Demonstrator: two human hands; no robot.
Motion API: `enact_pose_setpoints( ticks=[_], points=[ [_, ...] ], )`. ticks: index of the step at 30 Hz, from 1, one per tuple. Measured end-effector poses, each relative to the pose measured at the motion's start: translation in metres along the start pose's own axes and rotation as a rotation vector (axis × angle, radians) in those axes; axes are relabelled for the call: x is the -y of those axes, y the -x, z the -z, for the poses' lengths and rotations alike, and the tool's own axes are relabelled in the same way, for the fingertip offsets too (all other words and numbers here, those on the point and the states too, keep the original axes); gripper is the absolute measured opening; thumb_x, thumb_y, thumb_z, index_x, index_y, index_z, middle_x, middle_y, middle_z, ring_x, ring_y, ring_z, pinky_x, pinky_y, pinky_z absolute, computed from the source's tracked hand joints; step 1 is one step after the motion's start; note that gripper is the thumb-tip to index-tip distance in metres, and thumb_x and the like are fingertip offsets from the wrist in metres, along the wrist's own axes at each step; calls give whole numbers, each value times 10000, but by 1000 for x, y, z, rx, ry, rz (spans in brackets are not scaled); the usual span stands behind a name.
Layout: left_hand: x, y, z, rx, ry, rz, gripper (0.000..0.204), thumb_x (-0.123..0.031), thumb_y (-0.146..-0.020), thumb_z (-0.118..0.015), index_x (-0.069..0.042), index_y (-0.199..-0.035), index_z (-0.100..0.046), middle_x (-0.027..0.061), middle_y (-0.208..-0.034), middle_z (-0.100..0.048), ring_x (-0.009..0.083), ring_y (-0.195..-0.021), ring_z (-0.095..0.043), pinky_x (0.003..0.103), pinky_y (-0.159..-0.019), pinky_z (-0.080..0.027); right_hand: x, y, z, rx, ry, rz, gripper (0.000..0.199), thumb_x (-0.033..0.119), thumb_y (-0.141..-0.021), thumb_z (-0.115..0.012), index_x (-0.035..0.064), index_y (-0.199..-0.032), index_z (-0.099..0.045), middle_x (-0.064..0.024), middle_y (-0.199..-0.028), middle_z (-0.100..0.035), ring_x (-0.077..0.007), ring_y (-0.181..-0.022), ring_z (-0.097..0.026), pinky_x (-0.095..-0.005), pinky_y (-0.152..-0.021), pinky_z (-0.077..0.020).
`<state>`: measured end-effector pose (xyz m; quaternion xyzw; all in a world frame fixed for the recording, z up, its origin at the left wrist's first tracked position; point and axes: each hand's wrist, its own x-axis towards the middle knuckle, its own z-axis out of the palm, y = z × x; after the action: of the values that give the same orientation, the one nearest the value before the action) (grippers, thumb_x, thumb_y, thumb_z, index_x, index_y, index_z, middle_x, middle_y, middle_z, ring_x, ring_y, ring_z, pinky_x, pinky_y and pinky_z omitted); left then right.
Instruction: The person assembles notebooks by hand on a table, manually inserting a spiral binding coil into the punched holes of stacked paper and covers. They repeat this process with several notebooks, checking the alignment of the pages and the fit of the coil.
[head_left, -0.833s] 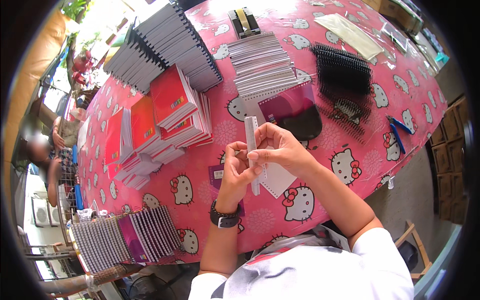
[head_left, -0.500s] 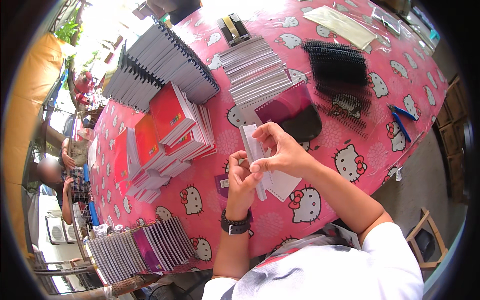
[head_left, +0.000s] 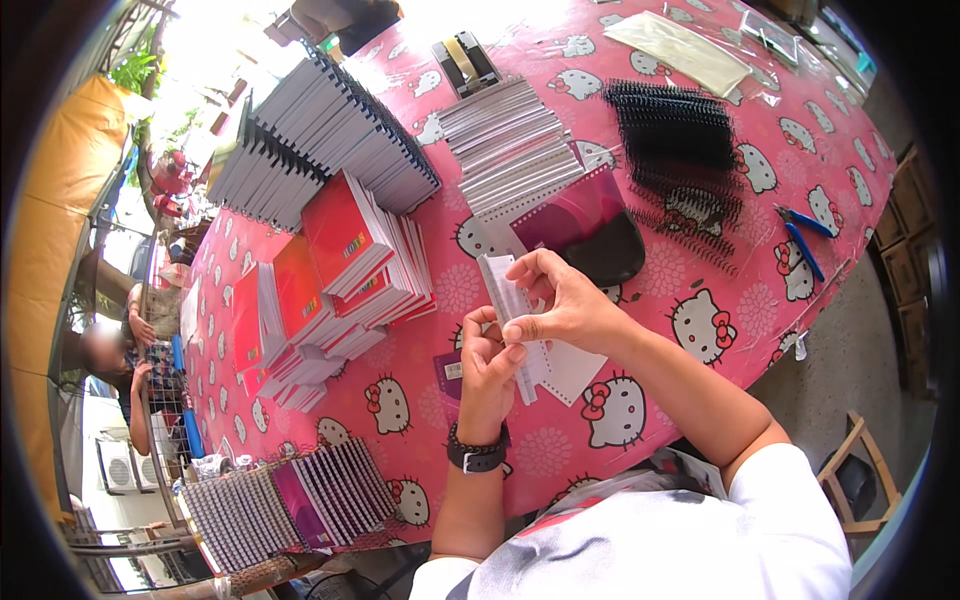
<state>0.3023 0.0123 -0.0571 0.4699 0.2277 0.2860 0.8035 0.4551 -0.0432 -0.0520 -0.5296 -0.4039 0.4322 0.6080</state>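
One paper stack (head_left: pixel 504 288) between fingers (head_left: pixel 545 267)

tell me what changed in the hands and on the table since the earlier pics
The sheaf of pages now shows a wider face, turned or fanned; the right hand looks more spread at its top. The left hand keeps holding it, and nothing was let go. The viewpoint shifted, but the red books, black coils and pliers stayed put.
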Motion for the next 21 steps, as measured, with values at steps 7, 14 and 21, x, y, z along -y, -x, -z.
enact_pose_setpoints(
  ticks=[7,14,21],
  points=[
    [0,2,0,1,3,2,577,-143,-753,-685,-37,-1188,-320,69,-1006,-503,125,-930,-532,266,-829,-446,0,2,-2,-4,-41,-11,802,468,-573,-843,13,-1119,-470,-90,-1001,-429,-145,-905,-464,-257,-668,-470],
    [0,0,2,27,17,2,590,-172,-758,-687,-22,-1181,-304,120,-1047,-523,167,-940,-574,300,-829,-489,7,3,-2,-8,-35,-30,785,471,-582,-836,6,-1105,-480,-95,-1000,-444,-138,-883,-467,-254,-663,-475],
    [-3,0,-3,73,40,-2,623,-235,-771,-675,7,-1178,-270,183,-1059,-534,241,-962,-608,371,-843,-523,8,3,0,-10,-40,-35,761,479,-605,-821,5,-1097,-486,-86,-993,-455,-119,-845,-467,-249,-660,-467]
  ],
)
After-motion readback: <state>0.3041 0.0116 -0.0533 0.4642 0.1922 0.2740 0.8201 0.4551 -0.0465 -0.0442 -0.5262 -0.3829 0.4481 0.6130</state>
